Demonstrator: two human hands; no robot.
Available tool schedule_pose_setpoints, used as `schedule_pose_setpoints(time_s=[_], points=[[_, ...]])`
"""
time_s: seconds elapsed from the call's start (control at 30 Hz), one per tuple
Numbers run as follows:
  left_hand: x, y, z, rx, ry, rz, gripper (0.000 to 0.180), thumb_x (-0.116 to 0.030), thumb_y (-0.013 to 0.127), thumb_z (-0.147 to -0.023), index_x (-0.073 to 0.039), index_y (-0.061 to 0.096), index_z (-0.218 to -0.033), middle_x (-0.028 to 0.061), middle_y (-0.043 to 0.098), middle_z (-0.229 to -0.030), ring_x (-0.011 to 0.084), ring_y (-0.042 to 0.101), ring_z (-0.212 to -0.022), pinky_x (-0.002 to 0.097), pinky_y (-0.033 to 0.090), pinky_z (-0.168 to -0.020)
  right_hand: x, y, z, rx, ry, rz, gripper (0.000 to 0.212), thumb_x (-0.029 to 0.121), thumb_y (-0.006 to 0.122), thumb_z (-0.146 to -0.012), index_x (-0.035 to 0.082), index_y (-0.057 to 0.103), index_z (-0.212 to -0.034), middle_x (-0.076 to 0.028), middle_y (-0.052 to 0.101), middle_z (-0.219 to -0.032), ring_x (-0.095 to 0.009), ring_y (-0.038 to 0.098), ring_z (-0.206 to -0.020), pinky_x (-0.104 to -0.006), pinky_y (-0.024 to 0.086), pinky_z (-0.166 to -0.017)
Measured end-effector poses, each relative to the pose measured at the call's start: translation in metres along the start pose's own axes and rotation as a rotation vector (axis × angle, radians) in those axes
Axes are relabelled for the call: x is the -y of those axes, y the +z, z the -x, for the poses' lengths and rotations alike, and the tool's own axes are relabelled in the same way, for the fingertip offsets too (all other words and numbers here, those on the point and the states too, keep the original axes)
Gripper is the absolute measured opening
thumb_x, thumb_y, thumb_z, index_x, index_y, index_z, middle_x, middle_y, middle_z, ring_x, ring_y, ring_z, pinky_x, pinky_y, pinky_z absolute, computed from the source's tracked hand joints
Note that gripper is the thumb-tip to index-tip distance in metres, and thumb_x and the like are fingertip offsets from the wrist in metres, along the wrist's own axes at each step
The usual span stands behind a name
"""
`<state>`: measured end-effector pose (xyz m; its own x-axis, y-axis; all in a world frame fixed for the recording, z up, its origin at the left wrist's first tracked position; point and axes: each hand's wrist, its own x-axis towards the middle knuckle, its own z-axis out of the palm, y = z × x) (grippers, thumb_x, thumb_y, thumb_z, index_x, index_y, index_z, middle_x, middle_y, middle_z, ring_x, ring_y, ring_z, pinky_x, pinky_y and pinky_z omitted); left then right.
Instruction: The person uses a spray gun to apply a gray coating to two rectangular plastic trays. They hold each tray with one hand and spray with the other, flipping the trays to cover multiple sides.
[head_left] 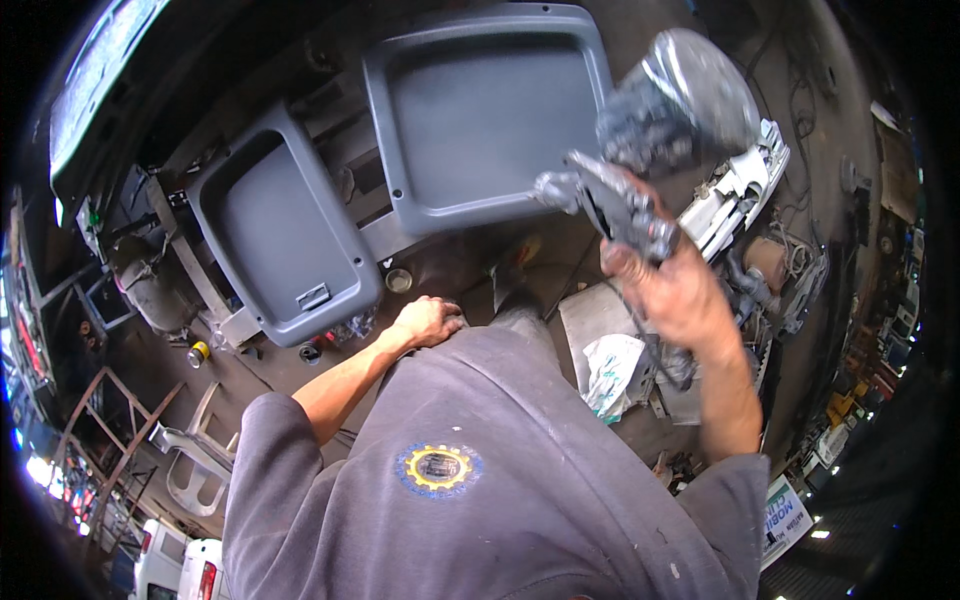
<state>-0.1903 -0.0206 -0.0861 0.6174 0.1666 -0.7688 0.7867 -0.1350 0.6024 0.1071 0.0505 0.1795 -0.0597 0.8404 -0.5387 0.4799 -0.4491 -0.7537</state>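
My right hand is wrapped round a metal spray gun. Its nozzle end points left, over the right edge of a large grey tray-shaped panel. A clear plastic cup, dark inside at its lower end, appears just beyond the gun; the join between them is unclear. The hand and gun are slightly blurred. My left hand rests on my leg near the knee, fingers bent over it, with nothing visible in it. Left of the large panel lies a smaller grey recessed panel, with a small slotted piece near its lower edge.
Beams support the panels. A small round container stands on the floor below them. White crumpled packaging lies right of my legs. A white car part and loose metal parts are at right; a metal frame stands at left.
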Motion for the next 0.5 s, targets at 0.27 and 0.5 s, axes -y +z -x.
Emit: schedule_pose_setpoints(time_s=[0.27, 0.5], points=[[0.011, 0.022, 0.003, -0.192, 0.065, 0.064, 0.041, -0.039, 0.058, -0.089, -0.015, 0.065, -0.122, 0.0147, 0.063, -0.122, 0.0355, 0.058, -0.114, 0.0452, 0.048, -0.096, 0.007, -0.051, -0.047, 0.109, 0.27, -0.019, 0.043, 0.043, 0.065, -0.091, 0.006, 0.057, -0.112, 0.0, 0.052, -0.073, -0.005, 0.046, -0.045, -0.0226, 0.038, -0.037], [0.015, 0.023, 0.006, -0.216, 0.062, 0.111, 0.041, -0.038, 0.058, -0.089, -0.015, 0.065, -0.121, 0.0131, 0.063, -0.124, 0.0349, 0.057, -0.115, 0.0442, 0.047, -0.098, -0.015, -0.101, -0.025, -0.023, 0.369, 0.06, 0.038, 0.043, 0.062, -0.093, 0.007, 0.052, -0.096, 0.001, 0.053, -0.072, -0.004, 0.043, -0.043, -0.0216, 0.035, -0.036]])
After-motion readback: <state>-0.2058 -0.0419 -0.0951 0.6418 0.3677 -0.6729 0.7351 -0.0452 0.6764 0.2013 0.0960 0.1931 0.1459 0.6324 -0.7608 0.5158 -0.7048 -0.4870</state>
